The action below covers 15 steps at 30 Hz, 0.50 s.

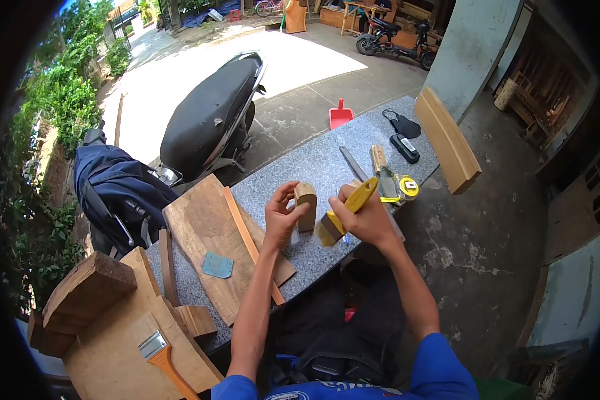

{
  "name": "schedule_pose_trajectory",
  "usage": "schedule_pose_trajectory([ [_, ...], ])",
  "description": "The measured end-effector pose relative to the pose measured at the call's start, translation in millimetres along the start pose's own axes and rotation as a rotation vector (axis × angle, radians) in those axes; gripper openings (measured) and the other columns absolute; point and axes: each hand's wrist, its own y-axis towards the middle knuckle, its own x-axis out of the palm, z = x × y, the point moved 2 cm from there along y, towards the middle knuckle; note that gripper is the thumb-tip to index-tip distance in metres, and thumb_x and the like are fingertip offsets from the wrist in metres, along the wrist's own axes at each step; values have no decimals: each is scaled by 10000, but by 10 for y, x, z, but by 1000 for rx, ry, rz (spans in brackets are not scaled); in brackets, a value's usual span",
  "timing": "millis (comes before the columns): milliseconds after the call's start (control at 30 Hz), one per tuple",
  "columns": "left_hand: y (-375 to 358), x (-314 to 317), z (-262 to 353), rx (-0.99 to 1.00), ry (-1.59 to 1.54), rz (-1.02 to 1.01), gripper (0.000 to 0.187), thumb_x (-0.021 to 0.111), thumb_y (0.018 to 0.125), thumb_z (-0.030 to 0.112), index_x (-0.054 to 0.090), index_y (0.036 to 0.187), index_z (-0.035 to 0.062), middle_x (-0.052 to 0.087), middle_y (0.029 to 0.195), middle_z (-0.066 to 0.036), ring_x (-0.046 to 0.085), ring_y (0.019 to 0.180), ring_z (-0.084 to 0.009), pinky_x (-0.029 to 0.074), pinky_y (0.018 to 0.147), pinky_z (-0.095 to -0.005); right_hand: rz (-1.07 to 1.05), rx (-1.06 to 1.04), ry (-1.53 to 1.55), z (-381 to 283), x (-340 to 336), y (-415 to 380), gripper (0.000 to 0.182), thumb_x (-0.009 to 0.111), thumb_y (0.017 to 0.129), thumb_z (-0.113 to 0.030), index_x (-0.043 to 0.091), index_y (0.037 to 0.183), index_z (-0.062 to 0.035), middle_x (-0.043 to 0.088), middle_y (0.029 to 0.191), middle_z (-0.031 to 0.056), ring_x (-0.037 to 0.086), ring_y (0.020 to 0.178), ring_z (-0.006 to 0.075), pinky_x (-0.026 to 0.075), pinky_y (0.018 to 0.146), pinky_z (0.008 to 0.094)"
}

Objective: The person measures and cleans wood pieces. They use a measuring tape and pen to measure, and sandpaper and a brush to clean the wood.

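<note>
From where I stood, the person's left hand [285,215] gripped a small round-topped wooden block [305,207] upright on the speckled stone tabletop [283,163]. The right hand [365,219] was closed around a yellow-handled brush [362,195], its bristles angled down just beside the block. A teal patch [218,265] lay on the wide board [203,220] to the left, while a tape measure [409,188] sat beyond the right hand.

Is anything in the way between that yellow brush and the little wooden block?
Nothing visible: only speckled tabletop shows between the yellow brush, in the right hand, and the wooden block. The left hand holds the block from its other side.
</note>
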Motion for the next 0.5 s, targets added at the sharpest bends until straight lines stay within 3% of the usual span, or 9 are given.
schedule_pose_trajectory([
  [67, -42, -5, -59, 83, 70, -28, 490, 661, 665, -9, 467, 1111, 50, 508, 1068, -44, 493, 996, -133, 402, 879, -288, 238, 13, 249, -43, -38, 57, 193, 553, 814, -141, 503, 689, -2, 549, 605, 67, 510, 526, 129, 395, 492, 287],
  [100, -55, 53, 7, 42, 80, 19, 450, 678, 626, -35, 459, 1004, 71, 513, 1006, -32, 492, 986, -130, 408, 875, -295, 346, 3, 347, -117, -67, 104, 193, 551, 817, -144, 504, 696, -1, 551, 610, 69, 514, 534, 131, 397, 498, 290],
  [133, -63, 69, -14, 45, 62, -16, 449, 680, 624, -31, 451, 996, 76, 514, 1003, -30, 495, 971, -128, 409, 869, -292, 455, -5, 446, -153, -76, 160, 193, 549, 820, -147, 505, 703, -1, 554, 614, 71, 519, 541, 133, 400, 504, 292],
  [167, -63, 74, -23, 51, 47, -53, 449, 681, 622, -26, 443, 987, 80, 514, 999, -27, 498, 957, -126, 411, 864, -288, 481, -170, 326, -170, -52, 234, 181, 542, 813, -134, 496, 697, -3, 552, 586, 70, 539, 531, 140, 411, 497, 293],
  [267, -58, 71, -43, -1, 95, -171, 439, 679, 616, 4, 424, 961, 97, 525, 986, -18, 503, 927, -112, 402, 841, -273, 114, -102, 15, -139, -6, 172, 174, 535, 799, -111, 477, 674, -5, 560, 562, 78, 561, 516, 157, 425, 488, 292],
  [333, -83, 67, -51, -59, 150, -234, 430, 675, 612, 29, 414, 943, 109, 535, 977, -13, 505, 911, -99, 393, 825, -260, 144, 15, 274, -333, -172, 199, 194, 531, 788, -96, 452, 633, -10, 532, 524, 75, 553, 496, 139, 406, 454, 292],
  [400, -91, 67, -28, -53, 115, -160, 434, 671, 599, 44, 419, 947, 103, 540, 923, -2, 498, 881, -87, 392, 807, -253, 384, 19, 416, -348, -149, 307, 232, 534, 788, -105, 441, 599, -7, 531, 534, 77, 560, 526, 125, 401, 451, 281],
  [433, -76, 72, -26, -48, 108, -140, 437, 671, 595, 42, 421, 949, 101, 540, 913, 1, 496, 873, -86, 392, 805, -252, 343, -11, 226, -321, -139, 339, 255, 528, 813, -123, 440, 607, -2, 563, 582, 97, 582, 579, 125, 419, 470, 267],
  [500, -90, 108, 13, -77, 91, -130, 437, 660, 596, 28, 428, 958, 104, 537, 887, 7, 492, 849, -84, 390, 792, -247, 178, 34, 171, -185, -8, 315, 242, 498, 836, -131, 478, 636, 5, 536, 605, 65, 521, 550, 92, 404, 491, 236],
])
